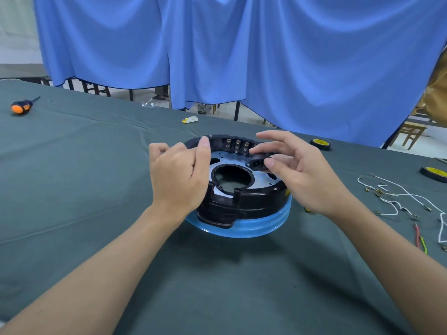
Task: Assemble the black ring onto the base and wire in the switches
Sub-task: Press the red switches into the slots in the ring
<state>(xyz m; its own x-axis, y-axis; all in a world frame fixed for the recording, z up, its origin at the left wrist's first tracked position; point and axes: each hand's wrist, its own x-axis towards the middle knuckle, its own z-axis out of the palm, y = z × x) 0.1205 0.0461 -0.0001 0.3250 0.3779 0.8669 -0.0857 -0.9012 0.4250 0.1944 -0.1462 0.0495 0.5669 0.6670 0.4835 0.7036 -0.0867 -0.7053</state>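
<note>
Steady the black ring (pixel 256 199), already seated on the blue-wrapped base (pixel 266 227) in the middle of the counter (pixel 96 165), with the left hand (pixel 179 175), thumb and curled fingers (pixel 158 149) apparently pinched on the ring's left rim. Carry the small black part (pixel 257 163), apparently a power socket, nipped between thumb and fingertip of the right hand (pixel 302 170) with the other fingers spread loose, toward the ring's right inner wall, just beside the row of switches (pixel 238 146) with brass tabs on the far side. Turn the part so as to face outward through the wall before pressing; find the opening by feel, being hidden behind the hand. Push straight and evenly, never at a tilt, to avoid jamming a clip or bending a nearby tab. Press against the left hand's hold so as not to slide ring off base. Leave the wires (pixel 396 197), lying well apart to the right on the counter, until the part sits flush; then match each brass end to a tab.
</note>
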